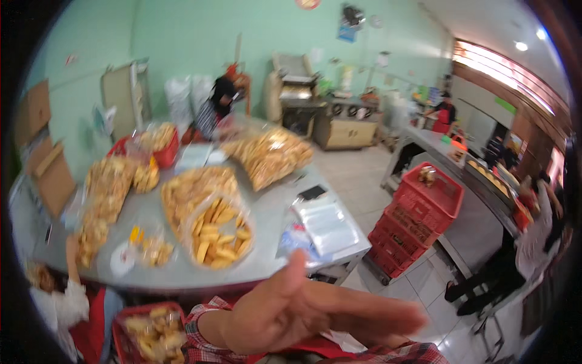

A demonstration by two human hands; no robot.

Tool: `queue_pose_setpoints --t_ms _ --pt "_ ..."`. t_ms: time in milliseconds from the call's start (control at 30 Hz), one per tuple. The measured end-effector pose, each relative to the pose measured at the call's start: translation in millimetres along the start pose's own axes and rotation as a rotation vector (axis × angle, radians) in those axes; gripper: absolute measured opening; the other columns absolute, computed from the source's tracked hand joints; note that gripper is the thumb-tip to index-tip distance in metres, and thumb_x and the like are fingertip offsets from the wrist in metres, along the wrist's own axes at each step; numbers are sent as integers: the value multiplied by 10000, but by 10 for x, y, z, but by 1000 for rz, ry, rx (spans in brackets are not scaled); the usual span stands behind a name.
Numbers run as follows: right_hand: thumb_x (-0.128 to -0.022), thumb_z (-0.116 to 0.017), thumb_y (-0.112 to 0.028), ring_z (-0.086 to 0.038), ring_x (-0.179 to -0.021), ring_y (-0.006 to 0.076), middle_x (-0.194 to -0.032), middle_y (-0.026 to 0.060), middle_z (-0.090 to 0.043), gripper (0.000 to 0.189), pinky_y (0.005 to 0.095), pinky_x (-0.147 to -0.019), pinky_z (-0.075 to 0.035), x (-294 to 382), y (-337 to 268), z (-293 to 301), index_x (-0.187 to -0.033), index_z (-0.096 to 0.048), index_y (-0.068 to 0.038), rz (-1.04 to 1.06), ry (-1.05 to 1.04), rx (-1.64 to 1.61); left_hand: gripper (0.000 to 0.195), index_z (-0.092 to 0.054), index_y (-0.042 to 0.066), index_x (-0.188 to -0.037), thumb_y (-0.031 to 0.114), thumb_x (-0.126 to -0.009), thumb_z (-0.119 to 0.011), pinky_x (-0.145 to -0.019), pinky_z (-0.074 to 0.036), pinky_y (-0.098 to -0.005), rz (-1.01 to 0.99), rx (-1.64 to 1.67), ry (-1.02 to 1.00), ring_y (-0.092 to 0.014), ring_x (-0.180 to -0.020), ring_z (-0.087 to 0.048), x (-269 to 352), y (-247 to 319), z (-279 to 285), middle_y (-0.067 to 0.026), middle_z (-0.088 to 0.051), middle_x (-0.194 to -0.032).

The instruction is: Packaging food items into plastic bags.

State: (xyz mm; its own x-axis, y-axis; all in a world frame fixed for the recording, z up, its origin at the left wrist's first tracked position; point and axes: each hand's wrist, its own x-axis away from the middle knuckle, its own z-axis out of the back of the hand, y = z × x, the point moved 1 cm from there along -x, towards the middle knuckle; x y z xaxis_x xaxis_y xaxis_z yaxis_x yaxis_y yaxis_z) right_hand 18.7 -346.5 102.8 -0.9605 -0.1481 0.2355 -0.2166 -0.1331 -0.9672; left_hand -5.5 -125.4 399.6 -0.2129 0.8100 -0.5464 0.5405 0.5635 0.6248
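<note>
My left hand [277, 309] reaches in from the plaid sleeve at the bottom, thumb raised and fingers stretched to the right, blurred. I see nothing in its grasp. My right hand [363, 337] lies beneath and against it, mostly hidden, so its fingers cannot be made out. Both are in front of the near edge of a metal table [268, 227]. Nearest on the table are a stack of clear plastic bags [327, 223], a printed plastic packet [295, 241] and an open plastic bag of sliced baked pieces [220, 236].
Large filled plastic bags [273, 154] and a red basket [168, 152] stand on the table. A red crate of bagged food [152, 334] sits below left. Stacked red crates [404, 227] rise at right. One person [59, 291] touches a bag at left; others are farther off.
</note>
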Motion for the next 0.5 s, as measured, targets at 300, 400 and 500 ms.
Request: queue_pose_setpoints --t_ms 300,400,500 --pt "-1006 -579 -226 -602 -985 107 -1154 50 -634 348 243 -839 -497 -288 219 -439 -1275 -608 -8 -77 -247 44 508 -456 111 -1494 324 -1036 -403 -1163 -265 -579 765 -1737 1888 -416 -1458 -315 2872 -2073 1711 -176 -383 -1567" --pt "-1024 -562 -220 -589 -1026 112 -1124 43 -637 308 252 -882 -483 -419 389 -638 -1248 -599 -12 -138 -335 2 550 -478 217 -1493 401 -974 -479 -1125 -229 -700 947 -1542 1962 -466 -1483 -210 3355 -2628 1839 -131 -270 -1634" --pt "-1040 -545 -225 -582 -1054 124 -1140 46 -629 296 260 -906 -480 -550 485 -766 -1233 -596 -7 -140 -421 19 564 -469 226 -1498 419 -968 -483 -1127 -222 -705 997 -1819 1893 -486 -1482 -198 3405 -2782 1945 -124 -263 -1637"
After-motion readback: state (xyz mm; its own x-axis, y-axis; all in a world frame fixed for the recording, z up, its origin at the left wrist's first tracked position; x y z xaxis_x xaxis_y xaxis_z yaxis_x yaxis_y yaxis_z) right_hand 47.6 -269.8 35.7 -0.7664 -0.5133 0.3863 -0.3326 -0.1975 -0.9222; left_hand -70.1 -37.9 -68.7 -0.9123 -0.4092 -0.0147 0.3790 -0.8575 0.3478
